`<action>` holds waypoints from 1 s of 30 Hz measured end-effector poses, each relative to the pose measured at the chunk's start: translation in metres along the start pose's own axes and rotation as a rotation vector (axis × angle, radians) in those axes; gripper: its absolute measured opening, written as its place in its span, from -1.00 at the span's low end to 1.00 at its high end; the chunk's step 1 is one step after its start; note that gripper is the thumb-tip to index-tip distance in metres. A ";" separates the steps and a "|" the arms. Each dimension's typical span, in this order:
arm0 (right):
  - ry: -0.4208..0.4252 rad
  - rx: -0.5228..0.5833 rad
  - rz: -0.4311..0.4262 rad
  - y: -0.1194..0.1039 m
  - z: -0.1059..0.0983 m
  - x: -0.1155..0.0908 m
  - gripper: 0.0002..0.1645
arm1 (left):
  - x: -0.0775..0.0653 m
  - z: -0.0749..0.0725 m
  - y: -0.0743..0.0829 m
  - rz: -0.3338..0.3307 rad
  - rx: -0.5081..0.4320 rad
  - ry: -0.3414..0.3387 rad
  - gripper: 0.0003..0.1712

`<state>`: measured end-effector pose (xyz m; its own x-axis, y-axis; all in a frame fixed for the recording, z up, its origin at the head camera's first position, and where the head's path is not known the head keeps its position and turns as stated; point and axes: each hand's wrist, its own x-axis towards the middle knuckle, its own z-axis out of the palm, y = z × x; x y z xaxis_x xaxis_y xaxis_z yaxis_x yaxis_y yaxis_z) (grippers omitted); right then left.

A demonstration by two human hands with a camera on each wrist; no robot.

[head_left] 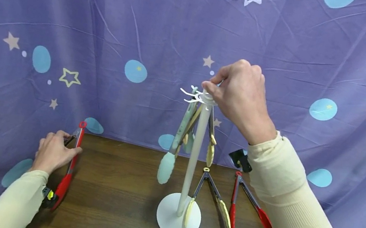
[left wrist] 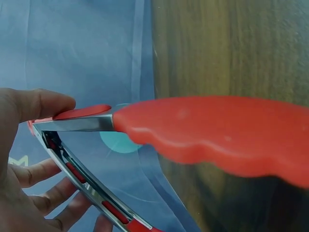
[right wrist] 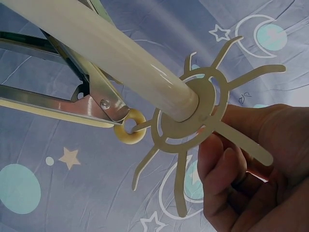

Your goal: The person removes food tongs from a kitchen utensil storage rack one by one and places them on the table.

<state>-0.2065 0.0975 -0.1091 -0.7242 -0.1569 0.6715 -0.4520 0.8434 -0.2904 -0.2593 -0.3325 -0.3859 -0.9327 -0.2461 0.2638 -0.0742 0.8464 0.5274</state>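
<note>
My left hand [head_left: 54, 153] grips a pair of red tongs [head_left: 63, 187] at the table's left. In the left wrist view its thumb lies on one arm of the tongs and its fingers lie along the other, with the arms spread apart. My right hand [head_left: 244, 96] pinches the top of a white hook stand [head_left: 194, 152]. From below, the right wrist view shows curled fingers at the stand's hook ring [right wrist: 219, 101]. Teal tongs [head_left: 166, 167] and cream-yellow tongs [head_left: 210, 155] hang from the hooks. One yellow hanging loop [right wrist: 130, 137] sits over a hook.
Another pair of yellow tongs [head_left: 225, 214] lies spread on the wooden table [head_left: 110, 198], beside the stand's round base [head_left: 171, 227]. Farther right are more red tongs [head_left: 266, 224], partly behind my right sleeve. A purple patterned curtain [head_left: 168, 31] surrounds the table's back and sides.
</note>
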 end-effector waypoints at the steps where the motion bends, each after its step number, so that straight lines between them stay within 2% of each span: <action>1: 0.001 0.000 -0.002 0.000 0.000 0.000 -0.79 | -0.001 0.000 -0.002 -0.006 0.003 -0.012 -0.22; 13: 0.007 0.004 -0.001 -0.001 0.000 0.000 -0.79 | -0.009 -0.002 -0.014 -0.030 0.033 -0.082 -0.21; 30: 0.012 0.011 -0.017 0.000 0.000 -0.001 -0.79 | -0.015 0.006 -0.016 -0.151 0.029 -0.119 -0.22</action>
<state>-0.2062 0.0978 -0.1099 -0.7104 -0.1648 0.6842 -0.4697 0.8350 -0.2865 -0.2468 -0.3397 -0.4035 -0.9452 -0.3152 0.0852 -0.2249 0.8177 0.5299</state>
